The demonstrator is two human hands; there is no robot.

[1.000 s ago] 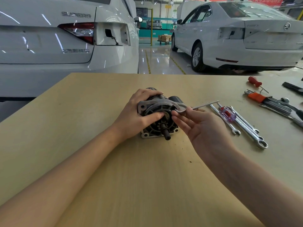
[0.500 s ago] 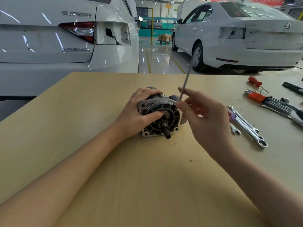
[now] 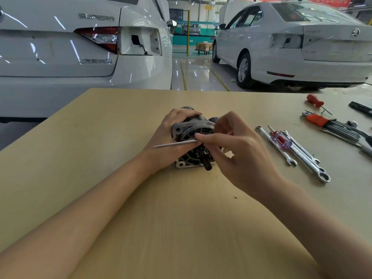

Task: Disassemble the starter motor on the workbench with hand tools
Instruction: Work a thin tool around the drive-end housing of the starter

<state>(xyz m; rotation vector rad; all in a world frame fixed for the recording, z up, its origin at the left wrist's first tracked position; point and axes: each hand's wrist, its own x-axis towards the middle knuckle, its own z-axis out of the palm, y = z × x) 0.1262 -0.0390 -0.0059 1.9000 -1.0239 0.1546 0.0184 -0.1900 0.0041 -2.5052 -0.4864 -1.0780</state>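
The starter motor (image 3: 192,158) lies on the wooden workbench (image 3: 141,208) with its grey end housing and dark shaft stub facing me. My left hand (image 3: 171,135) grips the motor body from the left, fingers over its top. My right hand (image 3: 233,150) is in front of the motor's right side and pinches a thin metal rod (image 3: 175,143) between thumb and fingers. The rod lies nearly level and points left across my left hand. Its held end is hidden by my fingers.
Combination wrenches (image 3: 302,156) and a red-handled clear screwdriver (image 3: 280,139) lie right of the motor. Farther right are an orange-holder hex key set (image 3: 330,125), a red screwdriver (image 3: 315,100) and a dark tool (image 3: 360,107). Two white cars stand beyond the bench.
The thin rod in my right hand swung from pointing right, through upright, to pointing left across the motor. My right hand turned over as it did. My left hand stayed on the motor.
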